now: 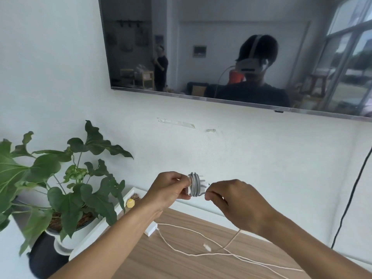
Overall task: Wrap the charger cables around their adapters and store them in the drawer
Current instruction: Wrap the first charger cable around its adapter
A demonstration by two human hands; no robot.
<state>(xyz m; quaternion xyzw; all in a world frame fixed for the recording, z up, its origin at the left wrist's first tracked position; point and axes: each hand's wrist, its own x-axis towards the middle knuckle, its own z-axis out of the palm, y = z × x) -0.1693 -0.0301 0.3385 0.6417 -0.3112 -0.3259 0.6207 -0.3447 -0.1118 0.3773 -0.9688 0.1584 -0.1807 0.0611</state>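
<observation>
My left hand [171,188] holds a white adapter [196,186] in the air above the cabinet, with a grey cable coiled around it in several turns. My right hand [233,198] pinches the free end of that cable just right of the adapter. Below, a second white adapter [151,229] lies on the wooden cabinet top [161,262], partly hidden by my left forearm. Its loose white cable [201,253] trails across the wood to the right, with a small plug end [207,247] lying near the middle. No drawer is in view.
A potted green plant [66,190] stands at the left on a white shelf [104,222], beside a small yellow object [130,202]. A wall-mounted TV [231,47] hangs above. A black cable [350,198] runs down the wall at the right.
</observation>
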